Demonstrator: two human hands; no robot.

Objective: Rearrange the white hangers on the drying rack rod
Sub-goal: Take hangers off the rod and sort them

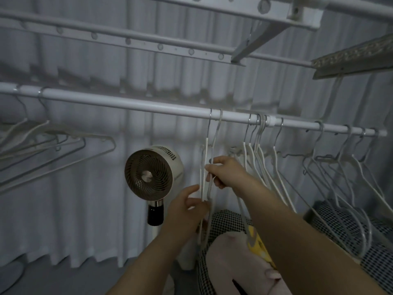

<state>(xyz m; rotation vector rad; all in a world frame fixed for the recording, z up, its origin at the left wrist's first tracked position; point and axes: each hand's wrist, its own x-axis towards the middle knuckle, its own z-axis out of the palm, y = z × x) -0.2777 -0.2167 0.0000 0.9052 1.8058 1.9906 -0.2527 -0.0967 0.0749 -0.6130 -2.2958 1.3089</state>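
Note:
A white rod runs across the view from left to right. Two white hangers hang from it near the middle, seen edge-on. My right hand grips their upper arms with curled fingers. Lower down, my left hand pinches the same two hangers between thumb and fingers. Several more white hangers hang bunched on the rod just right of my hands, and others are spread toward the rod's right end. A few hangers hang at the far left.
A round fan on a stand is just left of my hands. Pale curtains cover the wall behind. More rack bars run overhead. Checked cushions and a pink and yellow item lie below the right-hand hangers.

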